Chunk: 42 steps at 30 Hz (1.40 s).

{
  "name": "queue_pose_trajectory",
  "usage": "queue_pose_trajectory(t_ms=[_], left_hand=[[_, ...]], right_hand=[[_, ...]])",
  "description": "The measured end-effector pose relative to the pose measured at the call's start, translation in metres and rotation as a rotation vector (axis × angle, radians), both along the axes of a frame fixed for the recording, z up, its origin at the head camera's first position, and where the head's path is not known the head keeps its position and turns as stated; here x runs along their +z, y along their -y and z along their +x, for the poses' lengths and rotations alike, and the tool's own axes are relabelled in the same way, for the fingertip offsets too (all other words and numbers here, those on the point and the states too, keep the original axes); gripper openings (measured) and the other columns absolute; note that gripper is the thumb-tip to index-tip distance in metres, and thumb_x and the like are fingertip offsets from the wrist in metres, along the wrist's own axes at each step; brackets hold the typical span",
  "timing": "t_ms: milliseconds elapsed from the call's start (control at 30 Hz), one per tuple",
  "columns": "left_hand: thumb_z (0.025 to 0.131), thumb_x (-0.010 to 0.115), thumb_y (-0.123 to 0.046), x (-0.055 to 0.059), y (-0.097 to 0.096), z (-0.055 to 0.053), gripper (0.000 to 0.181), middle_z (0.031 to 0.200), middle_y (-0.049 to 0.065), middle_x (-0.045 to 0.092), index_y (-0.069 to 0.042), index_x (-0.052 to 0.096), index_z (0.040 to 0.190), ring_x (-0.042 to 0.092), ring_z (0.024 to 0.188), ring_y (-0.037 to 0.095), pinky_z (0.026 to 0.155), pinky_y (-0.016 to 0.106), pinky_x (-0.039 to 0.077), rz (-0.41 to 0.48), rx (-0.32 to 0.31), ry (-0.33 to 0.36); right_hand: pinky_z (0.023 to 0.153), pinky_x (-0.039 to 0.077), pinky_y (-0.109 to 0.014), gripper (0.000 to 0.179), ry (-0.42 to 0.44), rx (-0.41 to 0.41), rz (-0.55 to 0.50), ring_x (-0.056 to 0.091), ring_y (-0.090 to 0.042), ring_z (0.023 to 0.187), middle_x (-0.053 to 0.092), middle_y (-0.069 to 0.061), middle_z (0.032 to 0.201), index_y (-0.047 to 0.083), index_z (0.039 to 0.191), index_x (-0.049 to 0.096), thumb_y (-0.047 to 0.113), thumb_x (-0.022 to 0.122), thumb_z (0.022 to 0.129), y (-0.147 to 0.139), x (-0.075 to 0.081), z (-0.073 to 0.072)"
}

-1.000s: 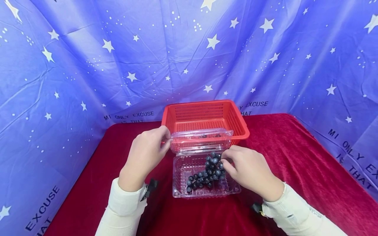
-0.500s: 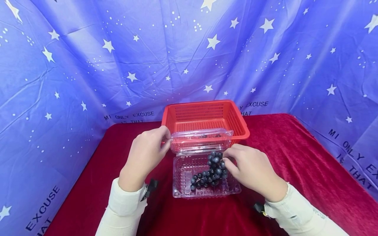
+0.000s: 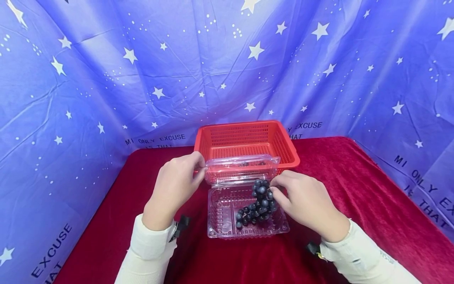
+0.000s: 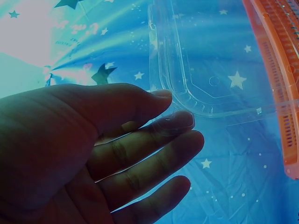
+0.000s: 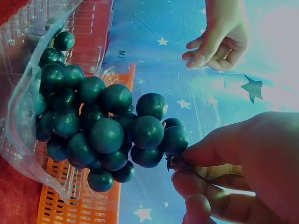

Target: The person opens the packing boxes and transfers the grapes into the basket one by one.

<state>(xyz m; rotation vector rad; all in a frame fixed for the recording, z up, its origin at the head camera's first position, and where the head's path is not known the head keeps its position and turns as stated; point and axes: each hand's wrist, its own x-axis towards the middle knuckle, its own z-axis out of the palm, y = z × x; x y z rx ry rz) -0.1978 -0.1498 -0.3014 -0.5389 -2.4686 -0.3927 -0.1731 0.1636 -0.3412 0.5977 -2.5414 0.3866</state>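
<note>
A bunch of dark grapes point(image 3: 261, 203) hangs over the right part of a clear plastic clamshell box point(image 3: 220, 232), its lower end down inside the tray. My right hand point(image 3: 308, 203) pinches the stem at the top of the bunch between thumb and forefinger, as the right wrist view shows with the grapes point(image 5: 105, 133) beside the fingertips. At the left corner of the raised clear lid point(image 3: 241, 169), my left hand point(image 3: 175, 187) pinches the lid's edge. In the left wrist view thumb and forefinger of the left hand point(image 4: 135, 140) meet on the lid's corner tab.
Directly behind the box stands a red slotted plastic basket point(image 3: 289, 154), partly seen through the lid. A few dark round things show through the lid. Dark red cloth point(image 3: 340, 185) covers the table, and a blue star-printed curtain point(image 3: 220, 59) surrounds it.
My right hand has moved a little to the right and up, drawing the bunch of grapes along so it hangs more upright. The left hand and the lid have stayed put.
</note>
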Motion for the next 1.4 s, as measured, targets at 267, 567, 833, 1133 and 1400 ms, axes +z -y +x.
queue_pose_trajectory(t_ms=[267, 567, 833, 1133, 1400], left_hand=[[0.089, 0.077, -0.013, 0.000, 0.000, 0.000, 0.011, 0.071, -0.003, 0.066, -0.016, 0.066, 0.089, 0.051, 0.055, 0.013, 0.050, 0.032, 0.046, 0.000, 0.001, -0.008], [0.089, 0.076, -0.013, 0.000, 0.000, 0.000, 0.011, 0.068, -0.004, 0.063, -0.016, 0.066, 0.090, 0.048, 0.054, 0.013, 0.049, 0.031, 0.044, -0.001, 0.004, -0.006], [0.089, 0.077, -0.013, 0.000, 0.000, 0.000, 0.011, 0.069, -0.004, 0.065, -0.016, 0.066, 0.090, 0.049, 0.054, 0.013, 0.050, 0.032, 0.045, -0.002, 0.005, -0.008], [0.088, 0.077, -0.013, 0.000, 0.000, 0.001, 0.012, 0.069, -0.003, 0.064, -0.016, 0.066, 0.090, 0.047, 0.054, 0.013, 0.050, 0.032, 0.045, -0.006, 0.007, -0.003], [0.089, 0.077, -0.012, 0.000, 0.000, 0.001, 0.012, 0.069, -0.004, 0.063, -0.016, 0.065, 0.089, 0.048, 0.054, 0.013, 0.050, 0.032, 0.045, -0.005, 0.001, -0.014]], right_hand=[[0.055, 0.048, -0.033, 0.005, -0.021, -0.001, -0.006, 0.053, -0.007, 0.063, 0.063, 0.014, 0.078, 0.026, 0.091, 0.076, 0.024, 0.074, 0.087, -0.004, 0.004, 0.000], [0.054, 0.047, -0.032, 0.006, -0.061, -0.004, -0.031, 0.053, -0.007, 0.062, 0.068, 0.013, 0.082, 0.025, 0.092, 0.077, 0.024, 0.075, 0.087, -0.008, 0.008, 0.001], [0.054, 0.045, -0.031, 0.005, -0.083, -0.001, -0.051, 0.053, -0.006, 0.063, 0.068, 0.014, 0.085, 0.027, 0.089, 0.075, 0.023, 0.075, 0.086, -0.011, 0.013, 0.001], [0.056, 0.046, -0.030, 0.007, -0.110, 0.003, -0.056, 0.053, -0.004, 0.065, 0.066, 0.015, 0.084, 0.028, 0.089, 0.075, 0.022, 0.076, 0.086, -0.014, 0.018, 0.002], [0.055, 0.044, -0.027, 0.009, -0.117, 0.006, -0.074, 0.053, -0.003, 0.065, 0.061, 0.017, 0.080, 0.028, 0.088, 0.074, 0.020, 0.076, 0.086, -0.016, 0.021, 0.003]])
